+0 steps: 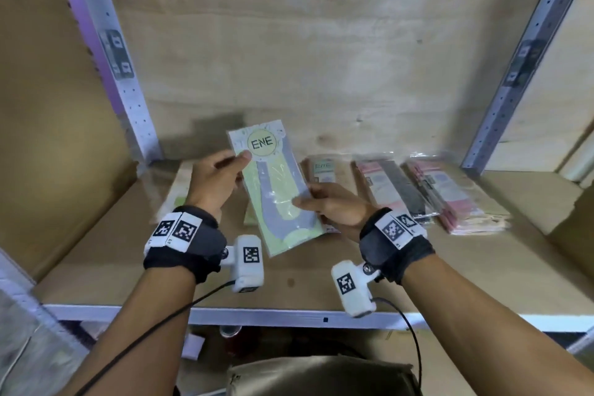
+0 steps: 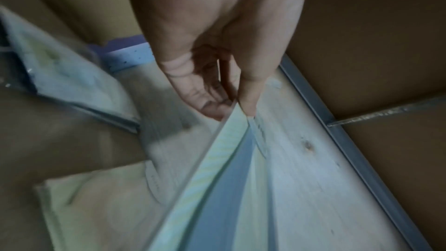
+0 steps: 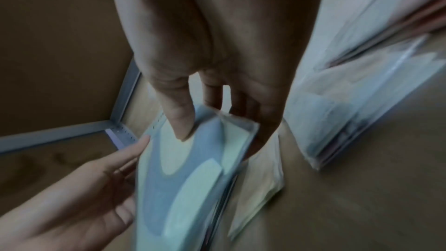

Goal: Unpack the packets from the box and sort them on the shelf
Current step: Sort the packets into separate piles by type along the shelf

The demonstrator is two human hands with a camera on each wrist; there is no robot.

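A clear packet (image 1: 276,190) of green and grey socks with an "ENE" label is held up over the shelf board (image 1: 289,270). My left hand (image 1: 218,180) pinches its upper left edge between thumb and fingers; the same packet (image 2: 217,169) runs edge-on away from that pinch in the left wrist view. My right hand (image 1: 331,206) pinches the right edge lower down, its thumb on the front of the packet (image 3: 193,169). The box is not in view.
Sorted stacks lie along the back of the shelf: a pale green packet (image 1: 175,193) at left, an ENE packet (image 1: 324,170) in the middle, pink and black packets (image 1: 395,190) and a pink stack (image 1: 456,196) at right. Metal uprights (image 1: 128,80) (image 1: 508,87) flank the bay.
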